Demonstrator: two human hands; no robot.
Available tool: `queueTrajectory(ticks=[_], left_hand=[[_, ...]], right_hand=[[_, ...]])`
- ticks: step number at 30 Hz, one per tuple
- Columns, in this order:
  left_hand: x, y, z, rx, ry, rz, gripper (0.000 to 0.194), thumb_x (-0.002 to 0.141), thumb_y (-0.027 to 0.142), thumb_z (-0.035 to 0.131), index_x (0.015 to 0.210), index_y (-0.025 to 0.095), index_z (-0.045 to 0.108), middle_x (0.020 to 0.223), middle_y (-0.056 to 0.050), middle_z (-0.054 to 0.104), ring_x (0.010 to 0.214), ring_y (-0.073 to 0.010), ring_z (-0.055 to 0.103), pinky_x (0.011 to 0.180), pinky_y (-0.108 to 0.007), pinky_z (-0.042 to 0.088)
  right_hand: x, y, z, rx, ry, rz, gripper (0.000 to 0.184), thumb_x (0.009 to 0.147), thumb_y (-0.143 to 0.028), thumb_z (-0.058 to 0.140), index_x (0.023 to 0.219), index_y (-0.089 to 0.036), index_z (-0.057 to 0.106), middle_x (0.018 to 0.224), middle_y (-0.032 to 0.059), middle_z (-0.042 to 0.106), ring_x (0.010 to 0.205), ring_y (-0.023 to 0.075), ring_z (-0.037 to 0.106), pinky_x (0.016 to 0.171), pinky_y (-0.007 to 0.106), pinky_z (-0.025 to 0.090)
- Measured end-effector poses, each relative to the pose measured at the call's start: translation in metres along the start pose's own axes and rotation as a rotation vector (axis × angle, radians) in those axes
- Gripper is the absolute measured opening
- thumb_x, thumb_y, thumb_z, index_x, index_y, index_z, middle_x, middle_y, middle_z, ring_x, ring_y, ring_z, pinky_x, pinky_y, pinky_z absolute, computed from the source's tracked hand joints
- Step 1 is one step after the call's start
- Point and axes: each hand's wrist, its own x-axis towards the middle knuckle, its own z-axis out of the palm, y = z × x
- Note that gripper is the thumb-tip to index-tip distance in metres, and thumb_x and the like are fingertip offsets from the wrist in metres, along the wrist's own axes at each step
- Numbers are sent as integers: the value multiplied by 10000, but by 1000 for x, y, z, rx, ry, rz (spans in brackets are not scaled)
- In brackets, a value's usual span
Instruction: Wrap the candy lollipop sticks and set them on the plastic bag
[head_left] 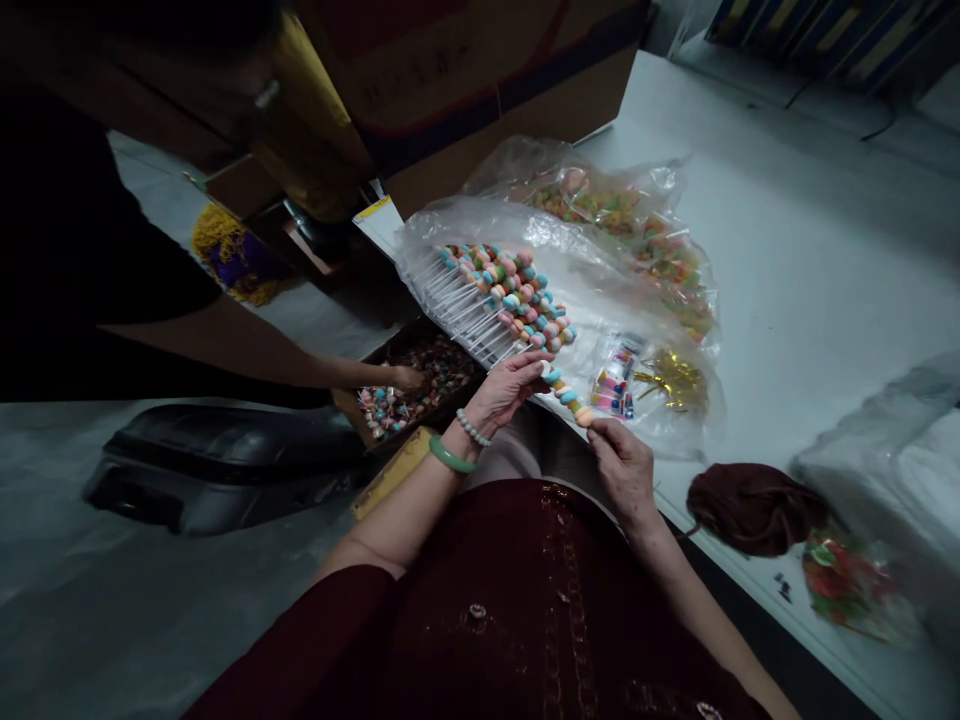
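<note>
A skewer of coloured candies [566, 394] is held between my two hands at the table's front edge. My left hand [514, 388], with a beaded bracelet and a green bangle on its wrist, pinches the upper left end. At the lower right end, by a peach-coloured candy, the fingers of my right hand [622, 465] are closed. Just beyond lies a pile of candy skewers [517, 295] on clear plastic, their white sticks pointing left. To its right are printed clear wrappers [616, 378] and a bunch of gold twist ties [673, 380].
Plastic bags of colourful candies [622, 215] lie behind the pile, before a large cardboard box [495, 90]. At left a co-worker's hand [405, 379] reaches into a box of small wrapped pieces [442, 365]. A dark brown pouch [754, 508] sits right, on the white table [787, 270].
</note>
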Motion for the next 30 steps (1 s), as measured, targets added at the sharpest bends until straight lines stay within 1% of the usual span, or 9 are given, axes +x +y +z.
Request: queueTrajectory(ticks=[7,13,15,18,21,23,25,28,30], left_hand=[[-2,-8,-4,175,13,38,380,641,323,842,961,133,763,784,-36,719,693,-123,629,736,-302,512],[-4,-16,-3,279,-17,82,341,732,344,767,1021,162,767,903,-45,740,774,-136,634,823,-317,511],[-3,-24,-1,326,24,122,294,767,313,731,1021,171,768,939,-47,741,812,-145,632,847,-319,503],[-3,-39,4,405,133,187,209,796,239,684,974,182,777,977,-55,744,875,-167,638,884,-324,487],[0,-50,6,451,238,219,170,799,188,661,918,190,783,969,-65,747,913,-184,648,925,-329,470],[3,-53,4,467,268,210,145,791,200,673,883,189,785,943,-67,745,922,-191,644,933,-324,462],[5,-52,0,412,246,168,162,788,275,694,875,169,780,911,-74,736,891,-190,633,893,-320,471],[6,-47,-5,194,237,116,335,758,418,723,931,133,755,853,-70,701,775,-158,597,783,-307,482],[6,-43,-6,54,245,85,398,710,453,758,922,117,732,802,-56,669,720,-139,580,752,-306,477]], right_hand=[[0,6,3,-66,-25,-37,191,848,-326,522,843,-212,675,793,28,695,719,183,612,689,287,463],[1,15,5,-123,-6,-74,210,866,-309,500,887,-213,686,839,50,714,760,195,634,724,300,467],[2,17,7,-106,-30,-57,212,860,-319,506,878,-210,687,816,43,707,746,193,627,714,297,461],[3,23,13,-59,-63,18,214,839,-348,535,870,-210,695,780,27,695,726,191,610,696,294,450],[4,31,21,14,-42,118,227,805,-373,582,896,-211,713,786,22,692,745,192,601,699,292,446],[7,35,24,73,-27,172,235,780,-396,610,863,-203,714,736,16,660,705,182,574,655,283,431],[9,37,25,156,-53,229,241,744,-419,645,804,-193,703,661,5,606,623,161,523,571,268,397],[9,34,26,301,-137,339,269,685,-439,705,771,-186,679,596,-16,548,515,123,433,461,244,321],[8,31,28,378,-182,421,296,661,-448,730,781,-186,664,576,-29,528,477,106,403,431,233,295]])
